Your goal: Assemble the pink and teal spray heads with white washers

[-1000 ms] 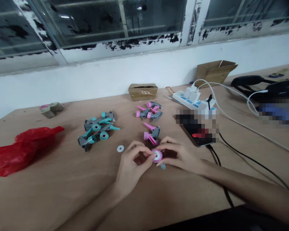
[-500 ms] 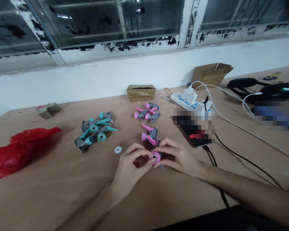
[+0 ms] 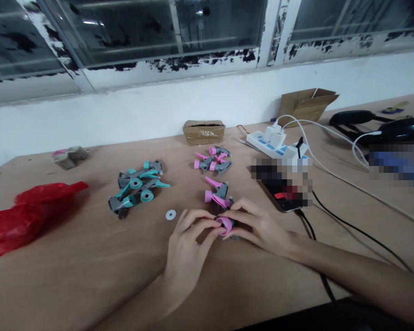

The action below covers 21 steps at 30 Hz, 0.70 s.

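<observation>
Between my two hands is a pink-and-grey trigger spray head (image 3: 225, 226), its round pink collar turned toward me. My right hand (image 3: 264, 227) grips it from the right, with the thumb below and fingers above. The fingertips of my left hand (image 3: 188, 243) pinch at the collar's opening; whether a small part sits between them is hidden. A flat white washer (image 3: 170, 214) lies on the table just left of my left hand. Right behind my hands rests another pink spray head (image 3: 218, 192), and a pink group (image 3: 212, 161) lies farther back.
Several teal-and-grey spray heads (image 3: 138, 184) are heaped at left, near a red plastic bag (image 3: 37, 211). A phone (image 3: 279, 188) with a black cable lies at right. Behind stand a power strip (image 3: 272, 145), a small carton (image 3: 204, 133) and an opened cardboard box (image 3: 307, 105).
My left fingers have shifted slightly at the pink collar, which shows its opening more clearly now. The whole view has moved a little; the things on the table stay put.
</observation>
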Tool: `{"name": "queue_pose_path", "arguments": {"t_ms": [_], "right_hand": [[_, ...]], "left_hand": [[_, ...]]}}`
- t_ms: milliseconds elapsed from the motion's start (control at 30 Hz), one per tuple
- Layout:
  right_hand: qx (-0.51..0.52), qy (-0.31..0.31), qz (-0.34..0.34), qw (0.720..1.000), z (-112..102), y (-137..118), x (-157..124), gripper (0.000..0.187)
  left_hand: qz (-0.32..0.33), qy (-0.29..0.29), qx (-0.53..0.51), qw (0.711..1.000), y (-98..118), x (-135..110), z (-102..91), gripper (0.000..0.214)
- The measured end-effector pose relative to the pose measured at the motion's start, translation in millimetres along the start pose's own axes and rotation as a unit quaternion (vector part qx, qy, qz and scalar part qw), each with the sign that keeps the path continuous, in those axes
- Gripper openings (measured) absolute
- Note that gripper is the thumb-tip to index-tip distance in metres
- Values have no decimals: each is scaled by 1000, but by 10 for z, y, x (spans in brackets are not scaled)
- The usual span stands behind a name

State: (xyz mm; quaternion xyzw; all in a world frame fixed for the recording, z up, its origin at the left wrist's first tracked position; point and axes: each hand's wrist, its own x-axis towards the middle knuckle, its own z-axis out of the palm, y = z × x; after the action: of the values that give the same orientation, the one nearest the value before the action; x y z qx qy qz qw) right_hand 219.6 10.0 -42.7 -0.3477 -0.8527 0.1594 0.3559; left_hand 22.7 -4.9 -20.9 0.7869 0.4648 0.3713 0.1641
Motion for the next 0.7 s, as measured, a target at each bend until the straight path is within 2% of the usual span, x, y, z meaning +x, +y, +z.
{"name": "queue_pose_path", "arguments": {"t_ms": [100,333,500,700], "right_hand": [[-10,8,-4,1000,0,15,-7,33],[-9,26,-15,1000,51,31,-17,34],[-28,25,-14,999,41,-28,-2,31],[-52,15,-20,998,48,-59,11,28]], "left_hand": [[7,20,4,1000,-10,-8,21,9],[-38,-4,-29,999,-13,26,28,9],[-21,23,-5,999,0,14,50,8],[10,24,39,999,5,3,84,11]]}}
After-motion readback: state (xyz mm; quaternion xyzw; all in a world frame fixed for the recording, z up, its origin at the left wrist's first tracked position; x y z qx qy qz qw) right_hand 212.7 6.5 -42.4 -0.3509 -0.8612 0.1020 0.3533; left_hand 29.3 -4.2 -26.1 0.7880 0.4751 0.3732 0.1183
